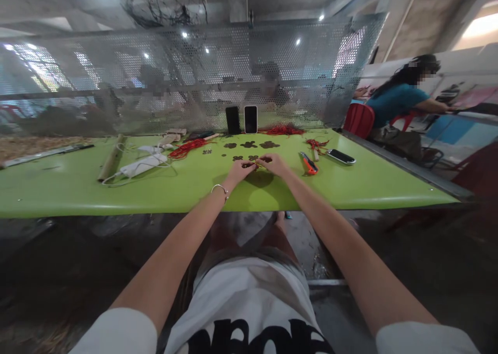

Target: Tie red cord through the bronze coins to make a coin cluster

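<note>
My left hand (240, 169) and my right hand (274, 163) meet over the green table (58, 193), fingers pinched together on a small dark piece with red cord (257, 165) between them. The piece is too small to name exactly. Just beyond my hands lie several small piles of dark round pieces (249, 145). A silver bangle (220, 189) sits on my left wrist.
An orange utility knife (309, 163) and a phone (341, 157) lie right of my hands. Red cord bundles (189, 148), a white power strip (142, 165) and a cardboard tube (111, 158) lie left. Two phones (241, 119) lean against the mesh screen. A person in teal (397, 102) sits at the right.
</note>
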`<state>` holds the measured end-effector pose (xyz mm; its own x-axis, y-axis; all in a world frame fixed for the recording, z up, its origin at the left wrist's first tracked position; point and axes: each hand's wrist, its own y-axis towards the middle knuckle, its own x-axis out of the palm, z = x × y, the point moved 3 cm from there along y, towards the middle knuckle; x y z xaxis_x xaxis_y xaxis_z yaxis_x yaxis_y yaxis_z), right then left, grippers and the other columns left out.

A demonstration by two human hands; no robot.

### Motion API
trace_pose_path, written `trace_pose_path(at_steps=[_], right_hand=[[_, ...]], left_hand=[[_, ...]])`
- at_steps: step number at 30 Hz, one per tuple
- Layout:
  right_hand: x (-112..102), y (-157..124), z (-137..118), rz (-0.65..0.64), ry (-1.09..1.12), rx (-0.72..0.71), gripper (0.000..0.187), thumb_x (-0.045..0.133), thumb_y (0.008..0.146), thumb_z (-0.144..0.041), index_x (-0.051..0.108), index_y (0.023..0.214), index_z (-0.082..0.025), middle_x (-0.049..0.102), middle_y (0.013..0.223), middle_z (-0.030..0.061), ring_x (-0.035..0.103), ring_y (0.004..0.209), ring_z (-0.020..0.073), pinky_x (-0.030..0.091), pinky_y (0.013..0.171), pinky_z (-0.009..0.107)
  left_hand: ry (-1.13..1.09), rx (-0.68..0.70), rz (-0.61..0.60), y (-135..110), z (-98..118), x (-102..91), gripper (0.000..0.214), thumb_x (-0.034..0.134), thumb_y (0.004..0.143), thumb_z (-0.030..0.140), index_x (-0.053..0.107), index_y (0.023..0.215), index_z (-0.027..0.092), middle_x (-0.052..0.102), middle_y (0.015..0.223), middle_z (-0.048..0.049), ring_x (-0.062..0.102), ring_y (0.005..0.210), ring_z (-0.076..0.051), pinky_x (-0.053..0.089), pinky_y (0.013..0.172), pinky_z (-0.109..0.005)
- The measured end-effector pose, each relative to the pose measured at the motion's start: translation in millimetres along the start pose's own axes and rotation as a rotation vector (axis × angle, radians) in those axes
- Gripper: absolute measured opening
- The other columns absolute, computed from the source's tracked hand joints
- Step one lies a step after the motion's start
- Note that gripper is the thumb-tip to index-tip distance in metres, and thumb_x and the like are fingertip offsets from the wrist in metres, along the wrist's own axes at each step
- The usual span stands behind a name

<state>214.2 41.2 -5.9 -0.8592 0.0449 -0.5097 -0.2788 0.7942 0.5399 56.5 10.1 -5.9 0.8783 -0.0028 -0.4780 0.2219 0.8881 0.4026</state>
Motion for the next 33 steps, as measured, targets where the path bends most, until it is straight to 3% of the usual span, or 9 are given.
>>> trace_pose_path(at_steps=[4, 12, 19, 26, 33], right_hand=[[0.8, -0.9, -1.5, 0.016, -0.010, -0.030, 0.016, 0.068, 0.082, -0.031, 0.073, 0.080, -0.016, 0.072, 0.082, 0.0089, 0.066, 0.079, 0.0253, 0.051, 0.076, 0.037], [-4.0, -0.6, -0.8, 0.075, -0.042, -0.026, 0.015, 0.065, 0.086, -0.028, 0.068, 0.084, -0.013, 0.070, 0.085, 0.0061, 0.065, 0.079, 0.0208, 0.052, 0.075, 0.037], [-0.3, -2.6, -0.6, 0.000, -0.030, -0.044, 0.016, 0.063, 0.086, -0.029, 0.069, 0.081, -0.015, 0.071, 0.080, 0.0059, 0.066, 0.077, 0.0201, 0.051, 0.075, 0.035], [-2.9, -1.7, -2.7, 0.038, -0.028, -0.039, 0.019, 0.060, 0.089, -0.031, 0.065, 0.085, -0.013, 0.069, 0.083, 0.0045, 0.065, 0.080, 0.0190, 0.051, 0.075, 0.035], [2.4, -2.1, 1.7, -0.055, -0.054, -0.020, 0.019, 0.062, 0.087, -0.031, 0.068, 0.077, -0.015, 0.068, 0.072, 0.0029, 0.063, 0.069, 0.0181, 0.050, 0.067, 0.032]], left_hand=[[-0.018, -0.009, -0.023, -1.0, 2.1, 1.0, 0.029, 0.063, 0.071, 0.041, 0.073, 0.073, 0.013, 0.069, 0.069, -0.0055, 0.055, 0.062, -0.014, 0.037, 0.057, -0.026], [-0.053, -0.023, -0.013, 0.4, 2.6, 0.5, 0.029, 0.065, 0.070, 0.040, 0.073, 0.075, 0.013, 0.069, 0.068, -0.0046, 0.055, 0.063, -0.014, 0.038, 0.059, -0.025], [-0.076, -0.040, 0.002, 1.1, -0.3, 1.7, 0.028, 0.066, 0.069, 0.039, 0.073, 0.072, 0.012, 0.065, 0.060, -0.0028, 0.050, 0.056, -0.011, 0.035, 0.055, -0.025], [-0.087, -0.042, 0.002, 1.3, 1.6, 0.6, 0.028, 0.068, 0.067, 0.039, 0.073, 0.073, 0.012, 0.068, 0.066, -0.0053, 0.053, 0.060, -0.013, 0.037, 0.057, -0.025], [-0.080, -0.036, 0.006, 0.9, 2.8, -0.8, 0.028, 0.066, 0.068, 0.039, 0.073, 0.072, 0.012, 0.066, 0.061, -0.0032, 0.050, 0.057, -0.012, 0.035, 0.057, -0.025]])
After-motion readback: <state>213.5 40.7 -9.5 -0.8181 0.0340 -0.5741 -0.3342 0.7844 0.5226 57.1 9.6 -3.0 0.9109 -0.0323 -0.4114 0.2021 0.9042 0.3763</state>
